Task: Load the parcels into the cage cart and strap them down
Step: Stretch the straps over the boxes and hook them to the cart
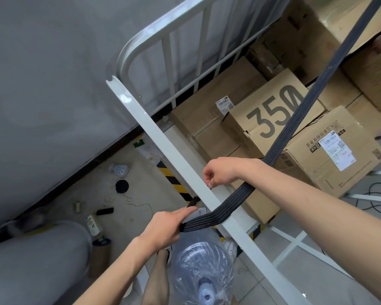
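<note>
Left hand [167, 225] grips the grey strap [218, 214] crossing the box [271, 122] printed "350".

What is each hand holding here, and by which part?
Left hand grips the strap near its end, beyond the post. Right hand: cannot be told.

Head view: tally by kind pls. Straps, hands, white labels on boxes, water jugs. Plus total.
Strap: 1
Hands: 2 (left hand, right hand)
Box labels: 2
Water jug: 1
Total: 6
</note>
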The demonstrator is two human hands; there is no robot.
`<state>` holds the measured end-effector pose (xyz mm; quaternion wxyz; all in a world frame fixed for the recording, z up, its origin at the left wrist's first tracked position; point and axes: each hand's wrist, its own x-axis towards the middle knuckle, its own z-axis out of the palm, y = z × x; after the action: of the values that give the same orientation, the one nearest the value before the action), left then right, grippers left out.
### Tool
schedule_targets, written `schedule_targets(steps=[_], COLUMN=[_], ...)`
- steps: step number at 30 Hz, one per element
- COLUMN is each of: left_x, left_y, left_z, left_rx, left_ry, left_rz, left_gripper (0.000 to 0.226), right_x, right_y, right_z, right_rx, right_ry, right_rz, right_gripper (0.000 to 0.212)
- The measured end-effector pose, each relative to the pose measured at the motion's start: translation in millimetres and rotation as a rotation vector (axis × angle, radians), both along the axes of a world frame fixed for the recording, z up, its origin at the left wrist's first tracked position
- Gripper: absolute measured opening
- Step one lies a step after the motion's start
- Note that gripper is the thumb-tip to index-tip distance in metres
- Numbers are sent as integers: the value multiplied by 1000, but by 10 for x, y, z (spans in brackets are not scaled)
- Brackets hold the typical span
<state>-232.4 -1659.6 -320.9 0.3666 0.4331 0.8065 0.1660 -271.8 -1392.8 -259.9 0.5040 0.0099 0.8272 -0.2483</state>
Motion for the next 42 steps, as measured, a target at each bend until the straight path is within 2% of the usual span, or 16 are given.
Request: schedule_targets(steps=[4, 9, 13, 20, 23, 26, 28, 31, 33, 35, 40, 42], left_x=[-10, -81, -30, -52, -122, -104, -79, -83, -89, -69, 37, 47], left_y=[-3, 32, 137, 514, 624, 637, 615, 557, 487, 400, 97, 12], left_z=[48, 113, 122, 269, 387, 478, 555, 594, 596, 643, 800, 930], left_rx=[9, -2, 45, 92, 107, 201, 294, 405, 398, 359, 303, 330], left_ry=[-50, -260, -555, -954, -1214, -1618, -1847, -2034, -2154, -2277, -2412, -2348], left_rz=[145, 510, 831, 1143, 1216, 1403, 1536, 1723, 1771, 1728, 1461, 1426], left_gripper=[74, 42, 16, 11, 3, 24, 30, 27, 19, 17, 28, 29], right_x=[41, 44, 21, -194, -295, -334, -336, -318, -308, -305, -334, -352], right_y=[-16, -33, 38, 345, 400, 372, 343, 306, 304, 330, 360, 300], right_z=[40, 120, 148, 367, 516, 592, 595, 556, 527, 519, 584, 614], right_rx=[-17, -1, 93, 176, 187, 194, 195, 192, 200, 218, 208, 205], right_ry=[79, 213, 259, 393, 428, 431, 429, 412, 396, 388, 386, 381], right_rz=[-68, -261, -285, -397, -396, -366, -357, -344, -350, -372, -412, -391], right_gripper=[6, 16, 15, 17, 17, 12, 10, 10, 10, 10, 14, 16])
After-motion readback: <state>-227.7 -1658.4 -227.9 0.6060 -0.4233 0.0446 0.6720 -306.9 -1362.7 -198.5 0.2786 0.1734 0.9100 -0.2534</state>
